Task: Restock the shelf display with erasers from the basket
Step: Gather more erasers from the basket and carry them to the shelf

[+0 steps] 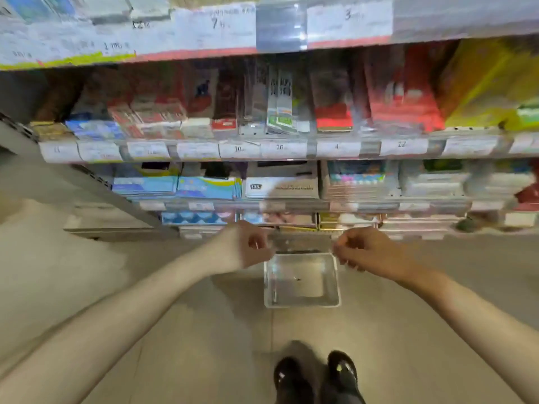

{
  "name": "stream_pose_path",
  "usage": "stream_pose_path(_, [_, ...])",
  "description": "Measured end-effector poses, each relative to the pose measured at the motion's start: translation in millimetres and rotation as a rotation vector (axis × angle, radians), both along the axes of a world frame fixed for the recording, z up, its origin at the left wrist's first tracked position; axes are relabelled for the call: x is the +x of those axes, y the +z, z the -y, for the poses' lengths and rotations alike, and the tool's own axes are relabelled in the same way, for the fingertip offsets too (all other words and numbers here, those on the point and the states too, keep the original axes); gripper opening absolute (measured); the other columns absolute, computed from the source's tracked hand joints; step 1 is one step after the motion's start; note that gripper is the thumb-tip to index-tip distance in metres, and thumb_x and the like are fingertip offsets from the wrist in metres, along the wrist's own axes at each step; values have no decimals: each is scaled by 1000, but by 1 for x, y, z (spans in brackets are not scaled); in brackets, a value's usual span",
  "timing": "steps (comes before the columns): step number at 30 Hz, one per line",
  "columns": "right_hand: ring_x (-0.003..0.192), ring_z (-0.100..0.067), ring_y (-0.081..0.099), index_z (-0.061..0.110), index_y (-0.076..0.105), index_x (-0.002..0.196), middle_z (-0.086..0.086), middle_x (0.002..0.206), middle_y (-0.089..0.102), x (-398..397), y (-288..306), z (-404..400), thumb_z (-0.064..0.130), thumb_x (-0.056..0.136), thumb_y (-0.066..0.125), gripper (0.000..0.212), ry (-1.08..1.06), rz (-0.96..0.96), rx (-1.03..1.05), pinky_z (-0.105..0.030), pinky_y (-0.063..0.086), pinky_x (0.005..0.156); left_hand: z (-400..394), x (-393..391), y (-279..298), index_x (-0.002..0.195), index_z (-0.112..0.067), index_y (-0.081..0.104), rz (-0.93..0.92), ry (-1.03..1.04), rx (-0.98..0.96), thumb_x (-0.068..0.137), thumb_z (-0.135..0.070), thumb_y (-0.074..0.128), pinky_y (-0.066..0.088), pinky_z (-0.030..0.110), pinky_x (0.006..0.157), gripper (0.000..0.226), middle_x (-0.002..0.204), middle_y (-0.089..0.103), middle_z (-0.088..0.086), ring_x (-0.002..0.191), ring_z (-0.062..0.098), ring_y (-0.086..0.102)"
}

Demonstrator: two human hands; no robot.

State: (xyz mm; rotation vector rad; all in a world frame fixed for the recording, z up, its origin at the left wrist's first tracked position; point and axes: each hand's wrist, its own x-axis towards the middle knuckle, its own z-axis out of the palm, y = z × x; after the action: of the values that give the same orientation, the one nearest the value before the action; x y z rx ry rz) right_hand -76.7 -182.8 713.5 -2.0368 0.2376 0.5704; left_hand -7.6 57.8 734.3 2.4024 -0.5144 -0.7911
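A clear plastic basket (302,301) hangs low over the floor in front of the bottom shelf. It looks empty apart from a small dark speck. My left hand (248,247) is curled at its far left corner. My right hand (361,250) is curled at its far right corner. Both sets of fingers appear pinched on the rim. The shelf display (280,150) rises behind, with blurred stationery packs in rows. I cannot make out any erasers.
Price labels (239,148) line the shelf edges. The top shelf edge (204,33) juts out overhead, close to the camera. My two black shoes (318,377) stand on the grey tiled floor (145,330) below the basket. A grey shelf upright (87,176) slants at the left.
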Motion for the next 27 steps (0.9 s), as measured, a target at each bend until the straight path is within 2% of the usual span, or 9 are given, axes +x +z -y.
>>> stream_pose_path(2, [53,-3,58,11,63,73,1,63,61,-4,-51,3,16,83,61,12,10,-67,-39,-13,48,55,1,-3,-52,57,-9,58,-98,48,6,79,-13,64,33,18,43,23,49,50,0,36,1,44])
stream_pose_path(4, [64,-10,61,17,64,73,1,68,64,-7,-105,6,19,81,62,8,36,-111,-77,-27,53,69,2,-6,-107,57,-16,54,-194,120,14,81,-10,62,38,17,41,26,54,55,6,37,4,49])
stream_pose_path(9, [88,-20,65,23,67,90,-3,94,71,-10,-242,0,29,79,60,15,99,-170,-227,-39,52,85,9,-15,-249,64,-14,52,-330,304,11,83,-7,62,39,14,34,22,58,54,9,35,6,52])
stream_pose_path(11, [90,-22,63,17,67,95,-4,92,68,-9,-291,-7,23,79,61,19,65,-161,-230,-32,51,81,11,-21,-303,70,-14,52,-367,400,-14,82,-5,63,43,17,37,19,61,54,7,42,11,54])
stream_pose_path(14, [80,-17,56,9,65,97,-2,82,60,-7,-361,-17,11,79,61,19,-7,-167,-176,-18,40,60,13,-32,-381,81,-9,51,-441,553,-27,81,1,63,46,18,37,16,61,54,9,34,7,54])
stream_pose_path(18, [69,-17,53,18,58,89,5,71,57,-5,-455,-25,9,79,59,14,-12,-179,-139,-32,49,74,12,-41,-481,82,-6,50,-447,674,22,74,8,59,48,32,58,18,62,53,12,45,20,55])
stream_pose_path(21, [74,-17,54,13,61,99,-1,82,60,2,-516,-31,10,80,57,20,6,-161,-162,-25,44,70,11,-42,-545,91,-10,53,-388,676,123,71,1,62,53,37,76,25,86,59,13,78,29,64])
stream_pose_path(23, [79,-17,54,11,61,104,-4,89,63,13,-555,-35,10,81,55,24,26,-138,-169,-21,39,71,13,-39,-581,96,-11,53,-384,638,183,73,-2,61,51,31,72,25,92,59,11,81,28,62])
stream_pose_path(27, [90,-26,61,8,62,101,-11,96,68,39,-630,-49,7,79,57,22,76,-90,-193,-24,42,73,23,-28,-649,75,-9,52,-364,536,259,79,-3,58,40,25,52,9,81,52,5,81,26,56])
